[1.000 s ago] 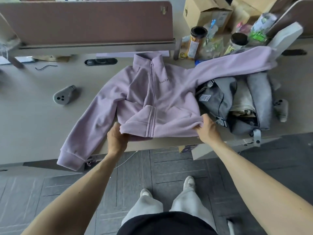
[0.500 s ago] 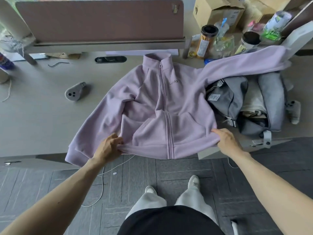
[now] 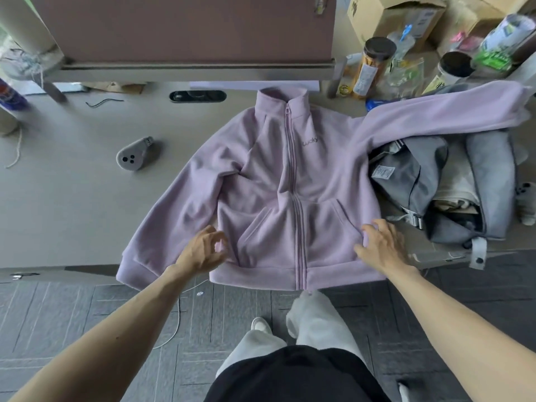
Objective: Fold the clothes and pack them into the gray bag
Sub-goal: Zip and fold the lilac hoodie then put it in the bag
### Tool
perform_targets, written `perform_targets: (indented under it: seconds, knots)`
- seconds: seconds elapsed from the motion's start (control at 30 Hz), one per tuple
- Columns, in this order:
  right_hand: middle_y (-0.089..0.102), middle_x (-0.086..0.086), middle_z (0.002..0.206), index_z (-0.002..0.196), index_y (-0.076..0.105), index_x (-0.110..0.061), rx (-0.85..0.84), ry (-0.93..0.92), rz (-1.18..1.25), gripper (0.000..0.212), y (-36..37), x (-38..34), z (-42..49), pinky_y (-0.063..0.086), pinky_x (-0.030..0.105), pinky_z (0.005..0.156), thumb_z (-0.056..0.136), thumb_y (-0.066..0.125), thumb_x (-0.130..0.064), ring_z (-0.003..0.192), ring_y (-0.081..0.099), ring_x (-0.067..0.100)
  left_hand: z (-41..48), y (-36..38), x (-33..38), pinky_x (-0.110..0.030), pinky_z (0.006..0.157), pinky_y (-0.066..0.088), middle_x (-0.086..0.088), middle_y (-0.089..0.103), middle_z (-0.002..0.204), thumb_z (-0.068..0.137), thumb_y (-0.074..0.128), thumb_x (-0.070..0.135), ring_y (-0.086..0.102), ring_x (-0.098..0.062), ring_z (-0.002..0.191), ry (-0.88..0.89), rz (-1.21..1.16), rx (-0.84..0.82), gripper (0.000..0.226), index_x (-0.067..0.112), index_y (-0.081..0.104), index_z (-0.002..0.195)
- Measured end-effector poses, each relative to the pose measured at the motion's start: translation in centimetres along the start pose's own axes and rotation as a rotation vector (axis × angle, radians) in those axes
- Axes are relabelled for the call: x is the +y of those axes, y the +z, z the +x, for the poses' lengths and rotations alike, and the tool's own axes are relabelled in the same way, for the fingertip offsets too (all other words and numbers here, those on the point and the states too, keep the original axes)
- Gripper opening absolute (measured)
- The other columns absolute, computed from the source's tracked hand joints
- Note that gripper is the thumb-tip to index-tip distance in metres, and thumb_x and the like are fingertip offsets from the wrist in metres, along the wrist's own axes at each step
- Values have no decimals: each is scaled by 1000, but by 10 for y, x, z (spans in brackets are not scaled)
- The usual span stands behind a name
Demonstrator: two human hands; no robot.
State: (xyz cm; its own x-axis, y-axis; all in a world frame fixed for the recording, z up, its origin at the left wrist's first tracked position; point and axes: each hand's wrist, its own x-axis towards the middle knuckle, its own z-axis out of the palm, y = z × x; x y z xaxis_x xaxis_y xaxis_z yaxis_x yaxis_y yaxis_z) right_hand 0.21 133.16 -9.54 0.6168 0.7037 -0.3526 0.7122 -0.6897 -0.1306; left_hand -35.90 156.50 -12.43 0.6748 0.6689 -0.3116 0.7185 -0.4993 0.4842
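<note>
A lilac zip-up fleece jacket [image 3: 293, 181] lies front up on the beige desk [image 3: 72, 204], its hem hanging a little over the near edge. Its left sleeve runs down to the desk edge; its other sleeve stretches right across the top of the gray bag [image 3: 406, 181]. The bag sits open at the right with folded beige and gray clothes [image 3: 458, 181] inside. My left hand [image 3: 203, 250] hovers at the jacket's lower left side, fingers loosely curled and holding nothing. My right hand [image 3: 383, 245] rests with spread fingers on the jacket's lower right side.
A small gray device [image 3: 135, 153] lies left of the jacket. A brown partition [image 3: 188, 27] stands along the back of the desk. Jars [image 3: 374, 62], packets and a cardboard box [image 3: 391, 18] crowd the back right. A white object [image 3: 526, 203] sits right of the bag.
Both hands pulled the folded-up hem toward the near edge, spreading the jacket flat, then let go of it. The view shifted slightly.
</note>
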Motion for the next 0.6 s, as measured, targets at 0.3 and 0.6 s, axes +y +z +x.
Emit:
perform_targets:
  seconds: [0.3, 0.6]
  knots:
    - [50, 19, 142, 138, 55, -8, 33, -318, 149, 53, -2, -86, 120, 41, 48, 107, 88, 55, -26, 133, 46, 35, 132, -45, 10, -45, 93, 49, -5, 60, 127, 86, 41, 39, 53, -27, 119, -23, 3, 180, 48, 22, 59, 127]
    - [49, 23, 143, 139, 55, -13, 69, -277, 104, 58, 17, -132, 244, 41, 53, 103, 90, 49, -43, 127, 49, 44, 263, -86, -3, -53, 104, 28, -10, 44, 142, 93, 51, 55, 42, -32, 132, -557, 31, 160, 59, 22, 38, 140]
